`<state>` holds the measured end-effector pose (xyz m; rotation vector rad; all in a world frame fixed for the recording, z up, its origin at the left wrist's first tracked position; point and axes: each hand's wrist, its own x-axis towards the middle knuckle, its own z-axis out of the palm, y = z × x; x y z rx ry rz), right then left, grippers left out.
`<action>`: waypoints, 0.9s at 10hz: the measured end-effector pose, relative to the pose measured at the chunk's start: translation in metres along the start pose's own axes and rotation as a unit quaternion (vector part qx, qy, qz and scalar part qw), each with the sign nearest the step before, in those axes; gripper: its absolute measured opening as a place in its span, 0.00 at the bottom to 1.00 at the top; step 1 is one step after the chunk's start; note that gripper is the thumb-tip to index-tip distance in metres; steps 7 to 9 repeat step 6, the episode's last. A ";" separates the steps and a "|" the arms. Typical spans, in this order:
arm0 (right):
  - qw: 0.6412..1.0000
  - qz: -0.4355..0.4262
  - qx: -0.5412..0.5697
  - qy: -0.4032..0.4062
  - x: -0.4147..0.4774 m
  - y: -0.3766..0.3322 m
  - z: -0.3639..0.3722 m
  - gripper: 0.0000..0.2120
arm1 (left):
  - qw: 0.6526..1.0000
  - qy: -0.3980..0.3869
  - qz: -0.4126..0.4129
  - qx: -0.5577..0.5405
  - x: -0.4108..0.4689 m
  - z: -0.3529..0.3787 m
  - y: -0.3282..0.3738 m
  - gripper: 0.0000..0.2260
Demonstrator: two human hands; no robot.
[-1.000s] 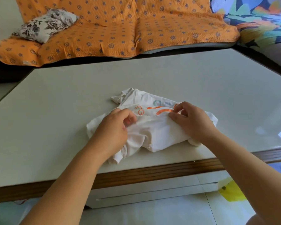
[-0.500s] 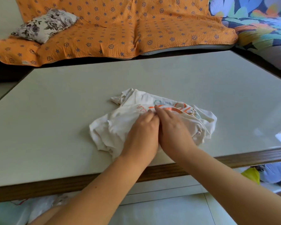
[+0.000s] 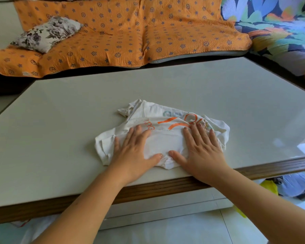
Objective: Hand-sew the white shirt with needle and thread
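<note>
A small white shirt with orange and teal print lies bunched on the pale table, close to the front edge. My left hand rests flat on the shirt's left half, fingers spread. My right hand lies flat on its right half, fingers apart, thumb pointing toward the left thumb. Both palms press the cloth down. No needle or thread shows.
The table has a dark wooden front rim. Behind it stands a sofa under an orange patterned cover with a floral cushion. A colourful leaf-print seat is at the right. Yellow and blue items lie on the floor.
My hands were pinching the cloth together at the shirt's middle. They have moved apart and flattened onto the shirt, which now lies more spread.
</note>
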<state>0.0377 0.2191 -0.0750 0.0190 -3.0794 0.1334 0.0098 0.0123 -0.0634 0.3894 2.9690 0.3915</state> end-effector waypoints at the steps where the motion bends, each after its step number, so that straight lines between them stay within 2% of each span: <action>1: 1.000 -0.003 0.001 -0.009 0.000 0.001 -0.002 0.51 | 1.000 -0.018 0.012 -0.007 0.001 -0.004 -0.006 0.39; 4: 0.995 -0.021 0.029 -0.097 0.015 0.003 -0.013 0.48 | 0.990 -0.139 -0.001 0.031 0.013 -0.032 0.002 0.46; 5: 0.992 -0.032 0.025 -0.124 0.021 0.005 -0.023 0.46 | 0.989 -0.145 0.002 0.035 0.018 -0.043 0.013 0.44; 6: 0.984 -0.049 0.023 -0.169 0.038 0.006 -0.061 0.34 | 0.993 -0.114 0.021 0.011 0.025 -0.074 0.041 0.40; 9: 0.984 -0.049 0.023 -0.169 0.038 0.006 -0.061 0.34 | 0.993 -0.114 0.021 0.011 0.025 -0.074 0.041 0.40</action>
